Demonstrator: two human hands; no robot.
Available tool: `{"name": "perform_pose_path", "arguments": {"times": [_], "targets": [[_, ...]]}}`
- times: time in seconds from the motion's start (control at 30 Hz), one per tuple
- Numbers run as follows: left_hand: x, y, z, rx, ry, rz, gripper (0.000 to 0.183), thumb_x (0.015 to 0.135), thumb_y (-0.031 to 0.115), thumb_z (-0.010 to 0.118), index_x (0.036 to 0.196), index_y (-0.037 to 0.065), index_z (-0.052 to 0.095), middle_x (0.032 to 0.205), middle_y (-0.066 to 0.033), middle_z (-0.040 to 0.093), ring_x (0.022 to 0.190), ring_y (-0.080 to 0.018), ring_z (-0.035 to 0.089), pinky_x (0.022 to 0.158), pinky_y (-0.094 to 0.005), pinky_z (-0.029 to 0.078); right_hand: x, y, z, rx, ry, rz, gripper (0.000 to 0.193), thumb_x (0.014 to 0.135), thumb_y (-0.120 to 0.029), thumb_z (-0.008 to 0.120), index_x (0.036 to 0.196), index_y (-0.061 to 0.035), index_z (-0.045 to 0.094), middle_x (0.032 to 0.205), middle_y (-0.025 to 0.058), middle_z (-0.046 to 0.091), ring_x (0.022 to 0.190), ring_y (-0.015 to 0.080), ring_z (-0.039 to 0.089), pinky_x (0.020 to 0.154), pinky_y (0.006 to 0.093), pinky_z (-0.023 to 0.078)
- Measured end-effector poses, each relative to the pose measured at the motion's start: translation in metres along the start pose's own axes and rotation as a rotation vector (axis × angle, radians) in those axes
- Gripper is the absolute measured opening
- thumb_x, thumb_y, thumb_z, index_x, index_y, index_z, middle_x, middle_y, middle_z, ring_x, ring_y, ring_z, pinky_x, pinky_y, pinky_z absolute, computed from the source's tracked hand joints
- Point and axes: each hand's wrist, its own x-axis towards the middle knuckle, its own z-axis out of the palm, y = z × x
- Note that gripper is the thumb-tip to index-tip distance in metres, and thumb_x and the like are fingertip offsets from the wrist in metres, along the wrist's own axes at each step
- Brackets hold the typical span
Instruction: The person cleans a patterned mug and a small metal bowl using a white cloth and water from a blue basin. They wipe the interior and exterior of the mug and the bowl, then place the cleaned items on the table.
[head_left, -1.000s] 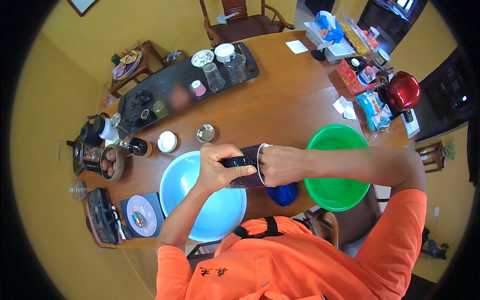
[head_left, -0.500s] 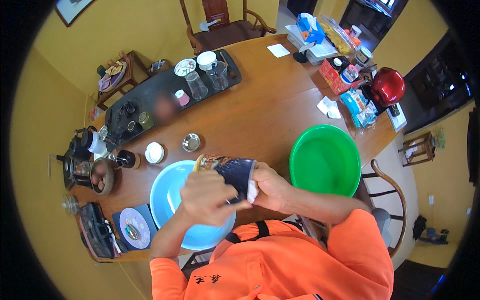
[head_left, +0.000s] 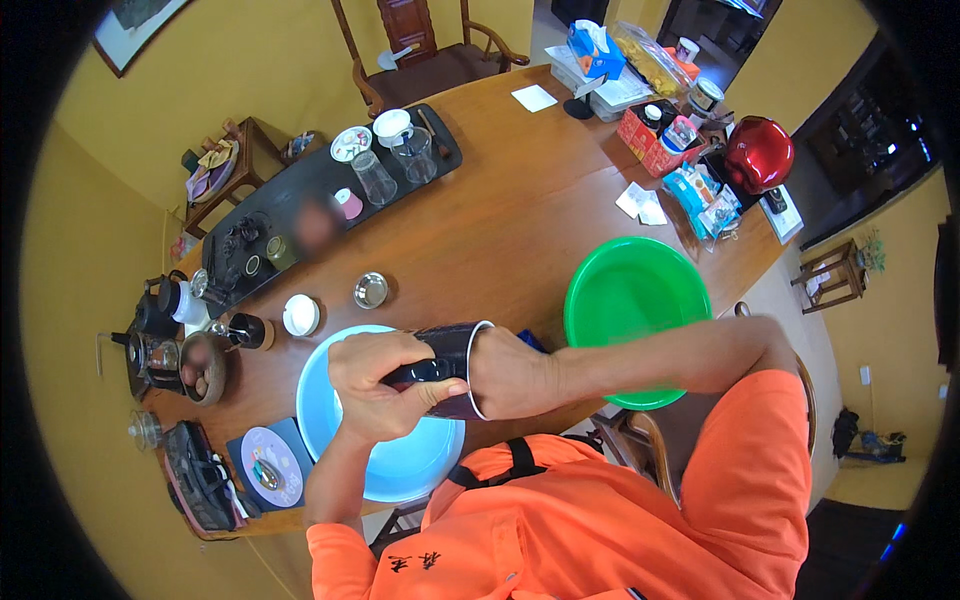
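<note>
A dark mug (head_left: 452, 342) with a pale rim is held on its side over the light blue basin (head_left: 395, 478). My left hand (head_left: 382, 386) is closed around its handle. The mouth of the mug faces right, and my right hand (head_left: 512, 374) reaches into it, so those fingers are hidden. I cannot see whether they hold anything inside. My right forearm crosses above the near edge of the green basin (head_left: 635, 290), which stands to the right on the wooden table.
Beyond the blue basin are a small steel bowl (head_left: 371, 290) and a white bowl (head_left: 301, 315). A black tray (head_left: 290, 200) with glassware lies farther back. Left stands a basket of eggs (head_left: 203, 372). Packages and a shiny red object (head_left: 758, 155) crowd the far right.
The mug has turned so its mouth faces right. My left hand has taken its handle, and my right hand has gone from the mug's outside to its inside. The view has shifted slightly.
</note>
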Motion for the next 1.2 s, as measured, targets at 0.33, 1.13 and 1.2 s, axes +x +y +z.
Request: {"name": "perform_pose_path", "arguments": {"times": [0.33, 1.13, 1.2], "targets": [[-0.015, -0.019, 0.01, -0.084, -0.037, -0.141, 0.03, 0.055, 0.013, 0.088, 0.059, 0.005, 0.059, 0.051, -0.0038, 0.052, 0.045, -0.0116, 0.05, 0.042, -0.026, 0.032, -0.022, 0.016, 0.001, 0.389, -0.135, 0.431, 0.023, 0.073, -0.004, 0.061, 0.096, -0.0021, 0.063, 0.068, 0.0073, 0.062, 0.066, 0.0204, 0.061, 0.055, 0.0337, 0.048], [-0.01, -0.028, 0.015, -0.066, -0.143, -0.059, 0.029, 0.058, 0.012, 0.087, 0.064, 0.002, 0.061, 0.057, -0.0076, 0.058, 0.048, -0.0148, 0.055, 0.046, -0.0251, 0.039, -0.04, 0.039, 0.01, 1.517, 0.034, 0.888, 0.021, 0.074, -0.009, 0.056, 0.094, -0.0006, 0.057, 0.076, 0.0035, 0.058, 0.065, 0.0121, 0.055, 0.058, 0.0247, 0.043], [-0.008, -0.028, 0.017, -0.106, -0.166, -0.069, 0.028, 0.057, 0.011, 0.087, 0.065, 0.003, 0.062, 0.056, -0.0092, 0.058, 0.047, -0.0187, 0.056, 0.045, -0.027, 0.039, -0.043, 0.038, 0.014, 1.454, 0.047, 0.855, 0.024, 0.075, -0.01, 0.058, 0.097, 0.0001, 0.057, 0.079, 0.0026, 0.058, 0.067, 0.0106, 0.054, 0.059, 0.0223, 0.041]]}}
